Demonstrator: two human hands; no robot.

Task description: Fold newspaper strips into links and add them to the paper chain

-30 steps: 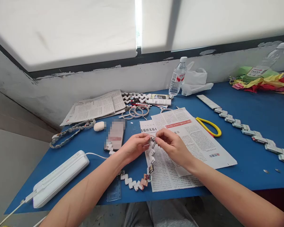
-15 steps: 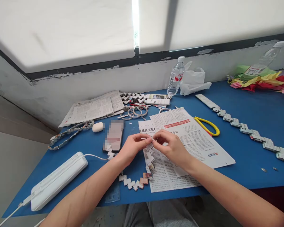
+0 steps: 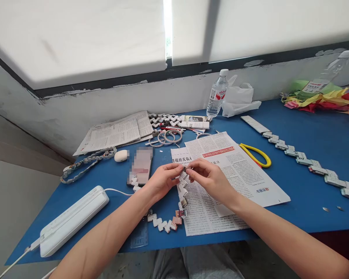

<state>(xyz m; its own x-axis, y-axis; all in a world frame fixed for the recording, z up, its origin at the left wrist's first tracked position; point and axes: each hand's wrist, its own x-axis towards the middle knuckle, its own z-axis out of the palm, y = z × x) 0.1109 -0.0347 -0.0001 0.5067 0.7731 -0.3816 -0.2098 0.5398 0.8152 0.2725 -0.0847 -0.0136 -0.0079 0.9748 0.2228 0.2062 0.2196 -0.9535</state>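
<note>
Between the fingertips of both hands is the upper end of a zigzag chain (image 3: pixel 163 225) woven from folded newspaper strips. My left hand (image 3: pixel 165 179) pinches that end from the left, fingers closed on it. From the right, my right hand (image 3: pixel 208 176) pinches at the same tip; its fingertips hide the exact fold. The chain hangs down from there, curves along the blue table and passes behind my left forearm. Under my hands lie printed newspaper sheets (image 3: pixel 244 186). A phone (image 3: pixel 142 164) rests just left of my left hand.
Yellow-handled scissors (image 3: pixel 260 157) lie partly under the newspaper. A longer folded-paper chain (image 3: pixel 305 161) stretches along the right. At the back stand a water bottle (image 3: pixel 217 95) and a white plastic bag (image 3: pixel 240 99). A white power strip (image 3: pixel 75 221) with cables lies at the left.
My left fingers have curled closer around the chain's end, and the right fingertips have shifted slightly. The chain's upper part has tilted a little. The view has moved slightly.
</note>
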